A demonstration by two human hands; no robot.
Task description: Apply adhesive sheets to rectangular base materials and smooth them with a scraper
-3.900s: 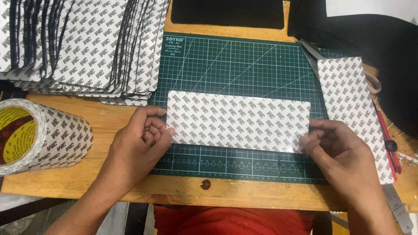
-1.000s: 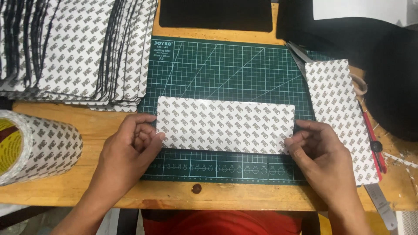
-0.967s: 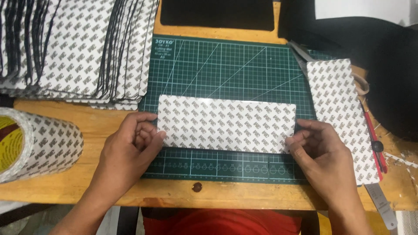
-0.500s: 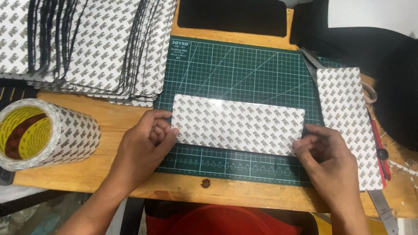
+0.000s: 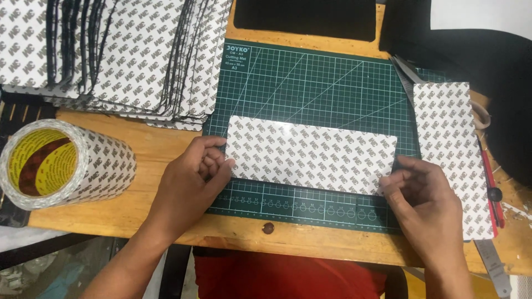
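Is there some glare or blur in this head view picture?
Head view: sharp overall; soft glare on the white patterned sheet between the left hand and right hand; right hand's fingertips slightly blurred; top right corner very dark.

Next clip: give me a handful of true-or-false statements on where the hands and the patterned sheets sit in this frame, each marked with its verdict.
1. The left hand touches the left end of the patterned sheet lying on the green cutting mat. True.
2. The right hand holds a knife. False: its fingers pinch the sheet's lower right corner.
3. The tape roll stands on the mat. False: it lies on its side on the wooden table, left of the mat.
4. A stack of patterned sheets lies at the upper left. True.
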